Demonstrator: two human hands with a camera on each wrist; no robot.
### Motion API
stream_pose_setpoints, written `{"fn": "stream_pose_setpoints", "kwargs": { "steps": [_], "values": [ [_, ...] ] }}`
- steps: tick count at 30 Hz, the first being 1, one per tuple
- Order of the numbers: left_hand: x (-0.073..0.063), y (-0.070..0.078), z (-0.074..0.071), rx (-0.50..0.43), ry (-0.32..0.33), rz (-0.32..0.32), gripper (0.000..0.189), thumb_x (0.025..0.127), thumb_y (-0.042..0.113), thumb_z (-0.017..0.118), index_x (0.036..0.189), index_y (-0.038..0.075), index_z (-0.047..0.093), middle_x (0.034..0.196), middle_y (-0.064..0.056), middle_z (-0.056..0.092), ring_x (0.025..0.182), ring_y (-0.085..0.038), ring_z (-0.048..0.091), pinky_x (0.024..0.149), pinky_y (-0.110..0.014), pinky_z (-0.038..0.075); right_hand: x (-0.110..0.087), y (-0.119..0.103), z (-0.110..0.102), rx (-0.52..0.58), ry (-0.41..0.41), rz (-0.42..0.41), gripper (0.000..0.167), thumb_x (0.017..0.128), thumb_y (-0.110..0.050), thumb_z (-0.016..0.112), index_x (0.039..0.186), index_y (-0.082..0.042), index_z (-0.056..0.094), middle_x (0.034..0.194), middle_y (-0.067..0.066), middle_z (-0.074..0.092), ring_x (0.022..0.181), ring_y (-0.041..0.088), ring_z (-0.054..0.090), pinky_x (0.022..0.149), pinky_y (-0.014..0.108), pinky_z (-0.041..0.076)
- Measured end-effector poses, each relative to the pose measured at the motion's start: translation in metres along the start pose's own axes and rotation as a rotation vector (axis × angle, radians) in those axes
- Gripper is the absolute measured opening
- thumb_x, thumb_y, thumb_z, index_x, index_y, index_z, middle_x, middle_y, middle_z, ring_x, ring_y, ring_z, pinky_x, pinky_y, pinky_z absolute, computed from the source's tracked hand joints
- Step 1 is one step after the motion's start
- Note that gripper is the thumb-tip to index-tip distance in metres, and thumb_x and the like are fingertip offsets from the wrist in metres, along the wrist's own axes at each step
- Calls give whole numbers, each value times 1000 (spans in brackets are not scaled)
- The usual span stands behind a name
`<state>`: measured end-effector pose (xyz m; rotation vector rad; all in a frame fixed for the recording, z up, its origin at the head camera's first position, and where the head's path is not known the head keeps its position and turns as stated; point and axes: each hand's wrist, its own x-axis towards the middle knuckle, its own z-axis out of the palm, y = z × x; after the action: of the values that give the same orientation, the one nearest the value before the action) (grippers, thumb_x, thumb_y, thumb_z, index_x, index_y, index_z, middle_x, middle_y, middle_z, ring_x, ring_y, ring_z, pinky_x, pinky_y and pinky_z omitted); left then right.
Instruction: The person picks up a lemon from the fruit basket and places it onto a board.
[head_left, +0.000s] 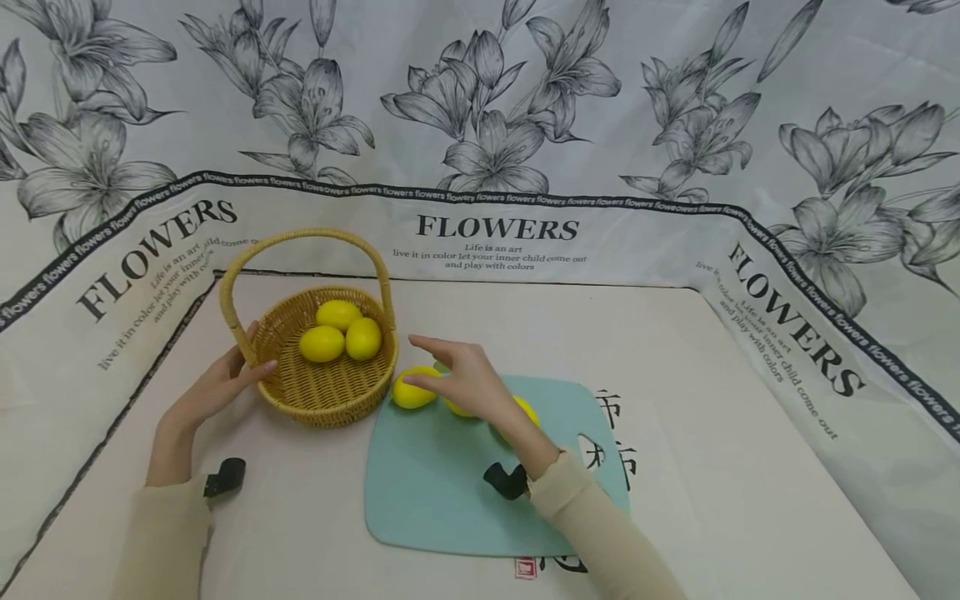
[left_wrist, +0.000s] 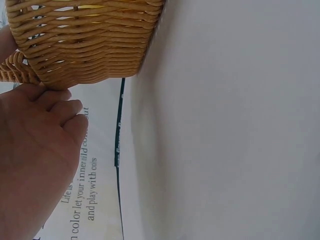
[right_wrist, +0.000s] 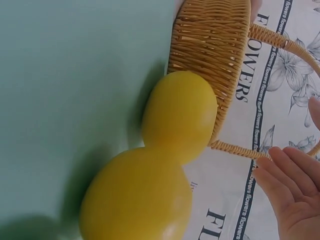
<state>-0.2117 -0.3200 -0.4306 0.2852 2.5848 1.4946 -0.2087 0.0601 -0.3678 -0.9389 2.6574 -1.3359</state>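
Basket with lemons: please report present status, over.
Left hand holds basket side. Right hand open, empty. Three lemons inside. Right hand partly hides other lemons on cutting board.

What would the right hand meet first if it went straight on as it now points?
Probably the basket, by the foot of its handle: in the head view the right hand points there, but its height is unclear.

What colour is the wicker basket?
Golden tan; the wicker basket shows best in the head view.
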Motion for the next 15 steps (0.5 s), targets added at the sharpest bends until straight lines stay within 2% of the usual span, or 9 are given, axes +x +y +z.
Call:
{"fn": "stream_pose_setpoints", "kwargs": {
  "steps": [8, 15],
  "values": [
    [1, 2, 1, 14, 4, -5, 82, 100, 35, 51, 154, 18, -8, 156, -29, -6, 139, -53, -4, 103, -74, 5, 11, -5, 7, 5, -18, 9, 58, 88, -29, 72, 138, -8, 54, 139, 3, 54, 129, 18, 48, 104, 32, 41],
    [0, 2, 0, 10, 5, 7, 82, 100, 34, 51, 154, 17, -8, 156, -29, -6, 139, -53, -4, 104, -74, 5, 23, -12, 17, 19, -17, -18, 57, 86, -28, 74, 136, -6, 55, 138, 5, 55, 129, 20, 49, 104, 30, 41]
  ]
}}
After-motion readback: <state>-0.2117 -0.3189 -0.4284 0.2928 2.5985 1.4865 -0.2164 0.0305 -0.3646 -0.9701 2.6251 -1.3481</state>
